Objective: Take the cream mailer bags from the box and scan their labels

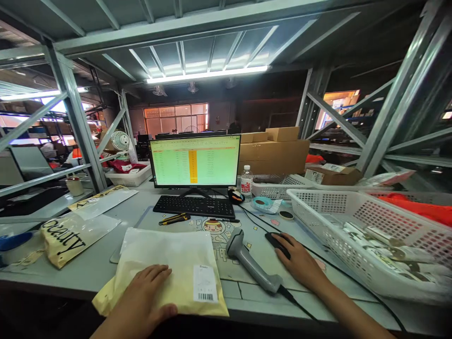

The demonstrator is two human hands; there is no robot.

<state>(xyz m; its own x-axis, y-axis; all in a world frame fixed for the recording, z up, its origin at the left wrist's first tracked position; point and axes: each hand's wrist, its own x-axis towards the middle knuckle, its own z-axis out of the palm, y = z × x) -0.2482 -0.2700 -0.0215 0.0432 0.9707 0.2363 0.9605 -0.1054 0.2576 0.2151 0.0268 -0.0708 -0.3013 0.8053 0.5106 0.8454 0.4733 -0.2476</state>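
The left hand (146,287) lay flat and relaxed on one packet (180,249), whose one label (205,282) showed to that hand's right. The right hand (296,261) cupped and grasped one mouse (277,245); one scanner (252,268) lay between both hands, one keyboard (194,205) beyond them, two bags (68,240) left of the left hand.

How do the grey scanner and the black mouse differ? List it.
The scanner is grey; the mouse is black. The scanner is long, with a handle; the mouse is short and rounded. The scanner lies untouched, while the mouse sits under the right hand. Both are on the desk.
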